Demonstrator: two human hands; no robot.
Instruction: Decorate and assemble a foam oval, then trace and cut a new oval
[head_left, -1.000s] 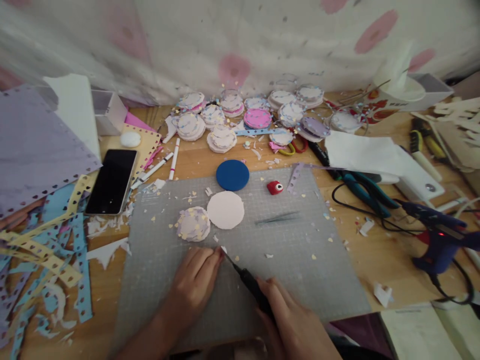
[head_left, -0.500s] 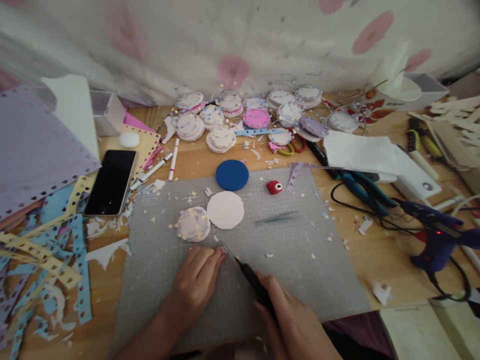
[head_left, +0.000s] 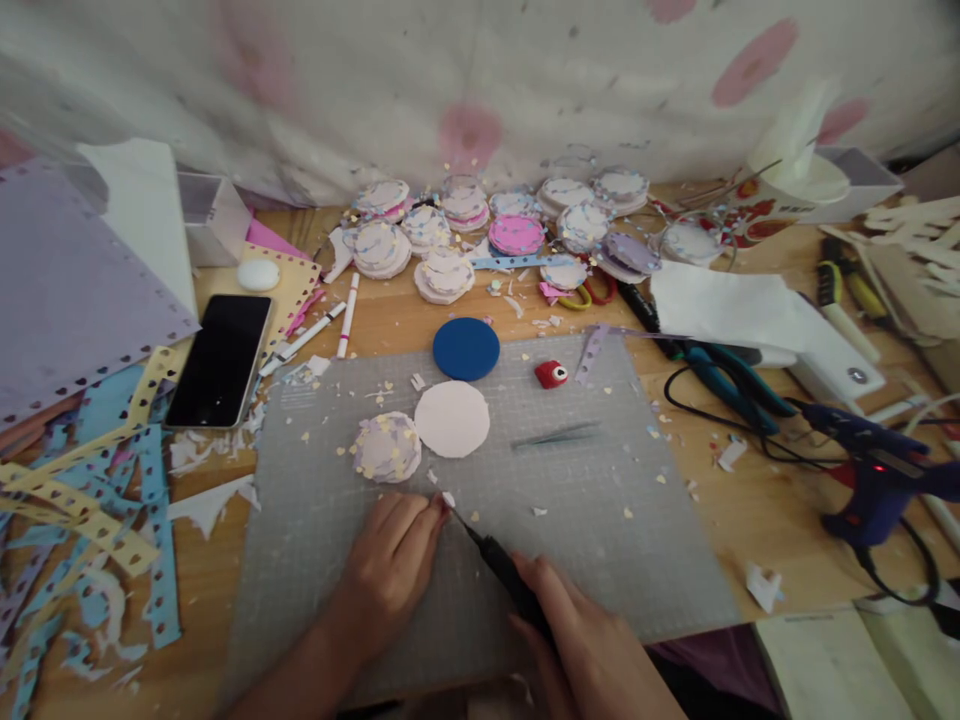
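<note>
Right hand [head_left: 570,625]: enters from lower right, fingers closed around the black handle of the tool [head_left: 511,580], its thin tip angled up-left to the scrap [head_left: 448,499]. Left hand [head_left: 399,535]: forearm slanting in from lower left, fingers bent together, index and thumb pinching the scrap over the mat [head_left: 600,560]. Beyond: layered disc [head_left: 387,447] beside white disc [head_left: 452,419], then blue disc [head_left: 466,348].

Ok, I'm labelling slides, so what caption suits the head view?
Left hand pinching a small white scrap, right hand bringing a thin-tipped black tool to it.
</note>
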